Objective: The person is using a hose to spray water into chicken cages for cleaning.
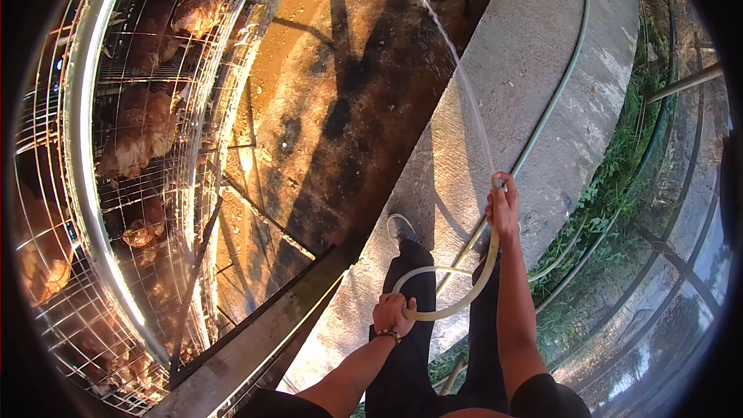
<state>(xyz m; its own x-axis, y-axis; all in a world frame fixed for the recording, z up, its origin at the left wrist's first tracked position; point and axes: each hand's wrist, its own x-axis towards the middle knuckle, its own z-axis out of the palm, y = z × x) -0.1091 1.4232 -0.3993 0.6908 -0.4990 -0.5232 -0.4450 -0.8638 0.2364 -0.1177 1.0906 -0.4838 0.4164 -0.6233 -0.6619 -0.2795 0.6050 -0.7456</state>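
Note:
A pale flexible water hose bends in a loop in front of my legs. My right hand grips it close to its open end, which points away from me. From there a thin water jet arcs forward over the ledge and down to the dark wet floor. My left hand, with a bracelet at the wrist, is closed around a lower part of the same hose. One grey shoe shows on the concrete walkway under the loop.
Wire cages with several brown hens line the left side. A beam lies near the walkway's left edge. A green hose length runs along the walkway. Grass and netting border the right.

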